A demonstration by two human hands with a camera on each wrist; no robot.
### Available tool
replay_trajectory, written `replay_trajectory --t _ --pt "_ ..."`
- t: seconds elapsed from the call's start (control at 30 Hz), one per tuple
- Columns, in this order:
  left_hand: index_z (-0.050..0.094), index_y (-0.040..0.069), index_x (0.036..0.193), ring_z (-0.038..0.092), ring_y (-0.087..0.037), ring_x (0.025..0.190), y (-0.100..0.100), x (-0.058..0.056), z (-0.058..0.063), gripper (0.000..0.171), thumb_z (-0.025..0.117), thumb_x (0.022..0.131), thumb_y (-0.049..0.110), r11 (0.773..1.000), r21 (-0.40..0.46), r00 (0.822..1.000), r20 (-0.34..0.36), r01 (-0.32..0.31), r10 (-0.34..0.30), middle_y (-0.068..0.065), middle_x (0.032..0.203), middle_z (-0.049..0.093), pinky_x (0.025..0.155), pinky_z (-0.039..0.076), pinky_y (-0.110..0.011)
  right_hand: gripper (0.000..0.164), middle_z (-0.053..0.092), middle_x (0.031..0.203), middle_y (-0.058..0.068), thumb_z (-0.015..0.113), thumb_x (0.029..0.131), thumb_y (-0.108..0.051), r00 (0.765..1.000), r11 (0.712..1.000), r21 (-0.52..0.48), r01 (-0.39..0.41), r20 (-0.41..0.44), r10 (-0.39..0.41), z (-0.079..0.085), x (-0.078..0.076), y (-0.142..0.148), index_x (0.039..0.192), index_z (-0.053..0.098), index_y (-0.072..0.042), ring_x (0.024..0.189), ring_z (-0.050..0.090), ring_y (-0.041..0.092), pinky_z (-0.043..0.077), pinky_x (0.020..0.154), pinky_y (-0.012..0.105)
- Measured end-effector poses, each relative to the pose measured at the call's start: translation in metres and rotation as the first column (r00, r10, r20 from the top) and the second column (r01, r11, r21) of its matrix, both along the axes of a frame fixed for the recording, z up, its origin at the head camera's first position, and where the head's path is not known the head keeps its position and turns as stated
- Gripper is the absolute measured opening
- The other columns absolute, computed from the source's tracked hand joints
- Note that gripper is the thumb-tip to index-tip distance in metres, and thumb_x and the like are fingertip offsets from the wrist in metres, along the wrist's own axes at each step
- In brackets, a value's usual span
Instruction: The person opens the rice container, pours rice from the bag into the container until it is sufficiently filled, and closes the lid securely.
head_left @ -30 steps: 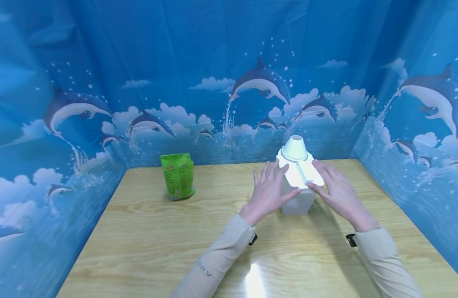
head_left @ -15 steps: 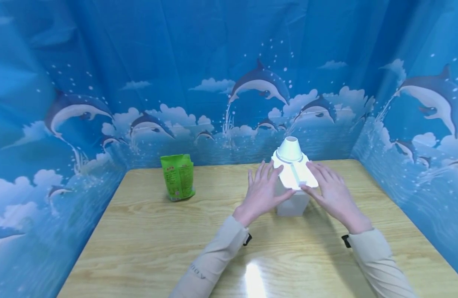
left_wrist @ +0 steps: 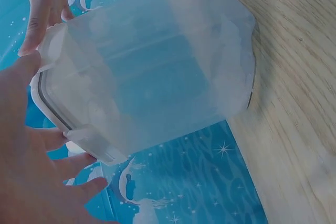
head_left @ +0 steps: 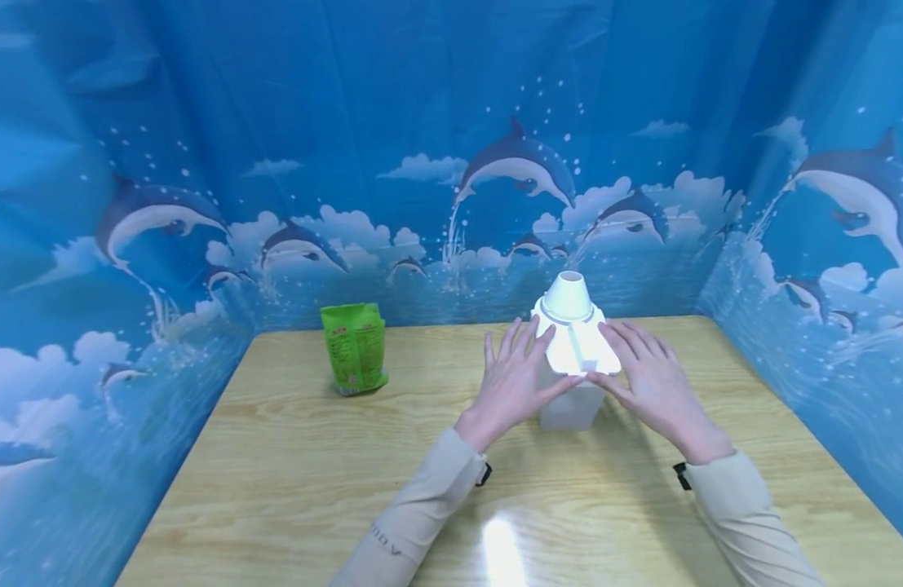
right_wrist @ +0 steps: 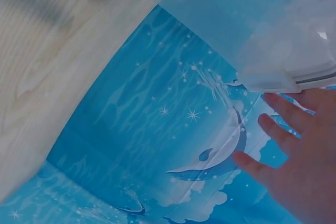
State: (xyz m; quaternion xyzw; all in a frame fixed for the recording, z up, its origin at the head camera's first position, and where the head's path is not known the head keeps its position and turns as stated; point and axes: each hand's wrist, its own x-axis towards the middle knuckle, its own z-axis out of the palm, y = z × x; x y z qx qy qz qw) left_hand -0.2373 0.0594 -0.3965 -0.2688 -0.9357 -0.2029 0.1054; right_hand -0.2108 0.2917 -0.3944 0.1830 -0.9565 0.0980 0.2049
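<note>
A translucent plastic container stands upright on the right half of the table. On top is a white clip lid bearing a cone-shaped white spout. My left hand lies along the lid's left side, fingers spread and fairly straight, its thumb at the front edge. Against the opposite side rests my right hand, similarly spread, its thumb almost meeting the other. In the left wrist view, fingertips sit right at a side clip. The right wrist view shows fingers beside another clip.
A green printed bag stands upright at the left back of the wooden table. Blue curtains with dolphins and clouds close in the back and both sides.
The container has shifted slightly left across the table, with both hands keeping to its lid. The green bag stays in place.
</note>
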Motion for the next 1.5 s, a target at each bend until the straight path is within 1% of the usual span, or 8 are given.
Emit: replay_trajectory --t 0.23,0.43,0.57,0.7,0.8,1.0,1.2,1.5 --pt "0.027 0.024 0.161 0.008 -0.031 0.156 -0.004 0.001 0.000 0.085 0.048 0.094 0.073 1.000 -0.015 1.000 0.002 0.003 -0.003 -0.005 0.169 0.017 0.118 0.006 -0.070 0.080 0.041 0.157 0.016 0.059 0.096 -0.057 0.999 0.999 0.033 -0.024 -0.044 0.025 0.000 0.001 0.001 0.154 0.040 -0.006 0.144 0.034 0.041 0.030 0.110 0.069" --pt "0.029 0.023 0.161 0.008 -0.032 0.156 -0.008 0.002 0.000 0.085 0.047 0.094 0.073 0.999 -0.033 1.000 -0.011 -0.002 0.002 -0.006 0.168 0.020 0.118 0.005 -0.070 0.080 0.039 0.158 0.016 0.060 0.096 -0.056 0.999 0.999 0.036 -0.027 -0.027 0.028 0.000 0.002 -0.002 0.155 0.039 -0.005 0.144 0.033 0.041 0.030 0.111 0.069" --pt "0.029 0.023 0.161 0.008 -0.032 0.156 -0.011 0.003 -0.001 0.085 0.046 0.094 0.073 0.999 -0.042 1.000 -0.006 -0.008 0.008 -0.006 0.169 0.019 0.119 0.004 -0.069 0.080 0.040 0.158 0.017 0.060 0.097 -0.055 0.999 0.999 0.030 -0.025 -0.026 0.026 -0.001 0.003 -0.006 0.155 0.039 -0.005 0.144 0.034 0.042 0.030 0.111 0.069" --pt "0.028 0.024 0.161 0.008 -0.031 0.156 -0.014 0.004 -0.002 0.085 0.045 0.094 0.074 0.999 -0.052 1.000 -0.002 -0.014 0.014 -0.005 0.169 0.018 0.119 0.004 -0.069 0.081 0.039 0.158 0.017 0.058 0.098 -0.056 1.000 0.999 0.035 -0.014 -0.004 0.014 -0.001 0.004 -0.011 0.156 0.036 -0.005 0.144 0.034 0.042 0.029 0.112 0.069" --pt "0.027 0.024 0.161 0.009 -0.031 0.156 -0.016 0.003 -0.003 0.086 0.046 0.094 0.074 0.999 -0.046 1.000 0.001 -0.014 0.014 -0.005 0.169 0.019 0.119 0.004 -0.069 0.082 0.038 0.159 0.018 0.058 0.098 -0.056 1.000 0.999 0.042 -0.004 0.009 0.003 -0.001 0.005 -0.014 0.157 0.034 -0.005 0.144 0.034 0.042 0.029 0.112 0.070" --pt "0.027 0.023 0.161 0.012 -0.032 0.156 -0.021 0.004 -0.003 0.085 0.049 0.095 0.071 1.000 -0.009 1.000 0.018 -0.002 0.002 -0.005 0.169 0.018 0.120 0.005 -0.068 0.082 0.038 0.158 0.019 0.055 0.098 -0.059 1.000 0.999 0.037 -0.010 -0.009 0.010 -0.003 0.006 -0.019 0.156 0.035 -0.004 0.144 0.034 0.043 0.029 0.111 0.070" --pt "0.027 0.022 0.161 0.016 -0.034 0.155 -0.027 0.006 -0.004 0.085 0.051 0.095 0.069 1.000 0.015 1.000 0.027 0.003 -0.004 -0.007 0.169 0.018 0.120 0.008 -0.067 0.082 0.039 0.158 0.019 0.056 0.098 -0.058 0.999 1.000 0.016 -0.023 -0.033 0.024 -0.006 0.004 -0.025 0.155 0.036 -0.003 0.144 0.034 0.043 0.030 0.111 0.070" --pt "0.027 0.022 0.162 0.018 -0.033 0.154 -0.034 0.008 -0.005 0.084 0.052 0.095 0.068 0.999 0.043 1.000 0.019 0.012 -0.013 -0.008 0.169 0.017 0.118 0.014 -0.070 0.082 0.037 0.159 0.019 0.056 0.099 -0.056 1.000 1.000 0.001 -0.022 -0.002 0.022 -0.005 0.006 -0.033 0.157 0.033 -0.004 0.144 0.033 0.043 0.031 0.110 0.070"
